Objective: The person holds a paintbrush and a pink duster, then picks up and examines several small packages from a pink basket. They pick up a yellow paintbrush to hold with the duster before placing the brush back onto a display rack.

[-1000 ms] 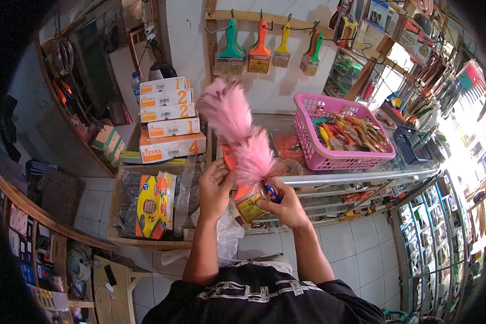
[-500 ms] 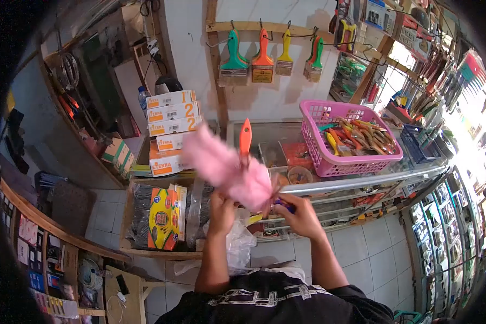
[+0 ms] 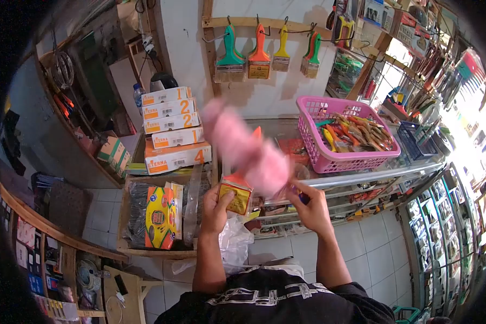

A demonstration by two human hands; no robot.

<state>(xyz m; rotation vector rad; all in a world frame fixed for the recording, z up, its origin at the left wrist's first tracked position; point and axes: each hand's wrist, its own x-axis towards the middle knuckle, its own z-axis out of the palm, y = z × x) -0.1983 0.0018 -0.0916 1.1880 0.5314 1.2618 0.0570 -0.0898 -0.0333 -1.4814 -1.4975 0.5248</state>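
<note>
My left hand [image 3: 215, 211] is closed on a paintbrush [image 3: 235, 197] with an orange handle. Its yellow-labelled bristle end faces me, and the thumb rests on that label. Gripped in my right hand [image 3: 311, 209] is the handle of a fluffy pink duster [image 3: 267, 168]. The duster is smeared by motion and crosses in front of the paintbrush's handle, hiding part of it. Beyond my right hand stands a pink plastic basket [image 3: 337, 163] on the glass counter, holding several brushes with yellow, orange and brown handles.
Several wide paintbrushes [image 3: 260, 51] hang from hooks on the wall rail. White-and-orange boxes [image 3: 178, 157] are stacked left of the counter [image 3: 372, 176]. Below them, a yellow-and-red box [image 3: 159, 217] sits in a wooden tray. Shelves of goods [image 3: 437, 237] line the right side.
The pink duster has swung across to the right and over the paintbrush. The brush has tilted in my left hand, so its yellow label now shows. The view has shifted slightly.
</note>
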